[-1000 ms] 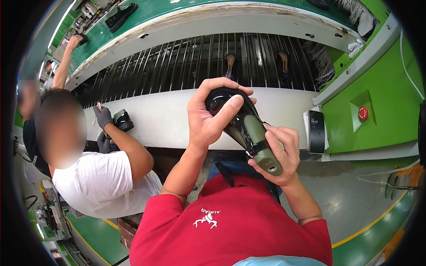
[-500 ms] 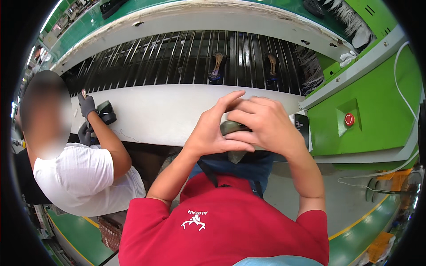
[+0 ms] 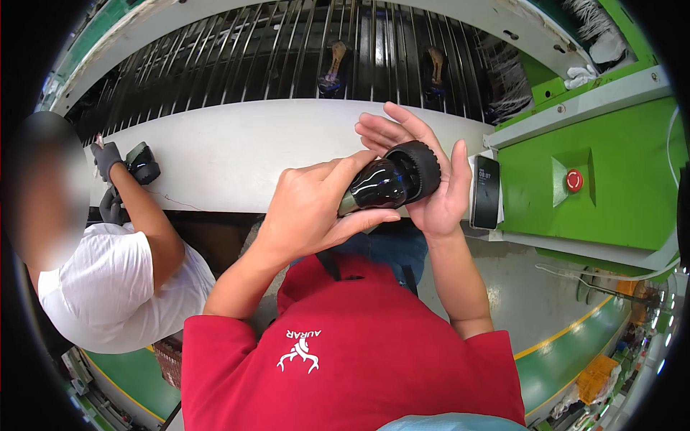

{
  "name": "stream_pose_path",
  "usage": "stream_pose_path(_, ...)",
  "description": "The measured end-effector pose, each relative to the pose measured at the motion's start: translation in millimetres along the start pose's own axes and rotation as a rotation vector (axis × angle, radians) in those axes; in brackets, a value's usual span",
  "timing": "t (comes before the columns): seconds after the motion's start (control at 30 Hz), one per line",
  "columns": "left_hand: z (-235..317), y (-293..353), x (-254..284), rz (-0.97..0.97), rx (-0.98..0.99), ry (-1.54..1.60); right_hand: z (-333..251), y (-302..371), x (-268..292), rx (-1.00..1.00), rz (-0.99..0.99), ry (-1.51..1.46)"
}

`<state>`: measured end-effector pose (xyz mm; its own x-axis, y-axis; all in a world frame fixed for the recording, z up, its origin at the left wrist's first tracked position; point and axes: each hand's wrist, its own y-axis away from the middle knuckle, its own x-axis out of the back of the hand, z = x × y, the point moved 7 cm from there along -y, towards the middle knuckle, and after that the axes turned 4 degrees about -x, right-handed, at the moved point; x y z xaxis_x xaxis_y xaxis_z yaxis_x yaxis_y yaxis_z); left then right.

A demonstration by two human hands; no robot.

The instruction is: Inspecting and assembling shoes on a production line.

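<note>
A glossy black shoe (image 3: 379,184) with a thick ridged sole is tilted over the near edge of the white worktop (image 3: 237,154). My left hand (image 3: 298,197) grips its upper from the left, thumb along the near side and fingers over the far side. At the sole end, my right hand (image 3: 447,197) is turned palm up, its fingers stretched out and the thumb apart. The sole lies against or just over that palm; whether it presses there I cannot tell.
At left, a co-worker's grey-gloved hand (image 3: 108,159) is beside another dark shoe (image 3: 144,164). Shoes (image 3: 333,70) (image 3: 435,70) lie on the metal rollers (image 3: 287,61) beyond the worktop. A phone (image 3: 486,190) and a green housing with a red button (image 3: 574,180) stand right.
The shoe, mostly hidden behind both hands before, now shows its upper and sole. My right hand has come off its top and turned palm up; my left hand has moved left, gripping the upper.
</note>
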<state>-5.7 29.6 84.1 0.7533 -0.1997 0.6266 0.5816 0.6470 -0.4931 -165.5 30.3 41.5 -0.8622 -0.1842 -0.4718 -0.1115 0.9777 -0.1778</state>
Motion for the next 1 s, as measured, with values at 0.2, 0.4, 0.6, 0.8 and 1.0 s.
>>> stream_pose_path(0.2, 1, 1, 1, -0.167, 0.099, -0.079, 1, 6, -11, 0.029, -0.051, 0.131)
stream_pose_path(0.4, 0, -1, 0, -0.181, 0.118, -0.069, 3, 3, -6, -0.046, 0.048, 0.102)
stream_pose_path(0.6, -2, -1, 0, -0.241, 0.131, -0.108, -4, 1, -8, -0.052, 0.075, 0.130)
stream_pose_path(0.8, 4, -8, -1, -0.210, 0.048, -0.133, -5, 1, -5, -0.048, 0.078, 0.156)
stream_pose_path(1.0, 8, -11, -5, -0.233, 0.046, -0.156, -18, 3, -6, -0.025, 0.048, 0.397)
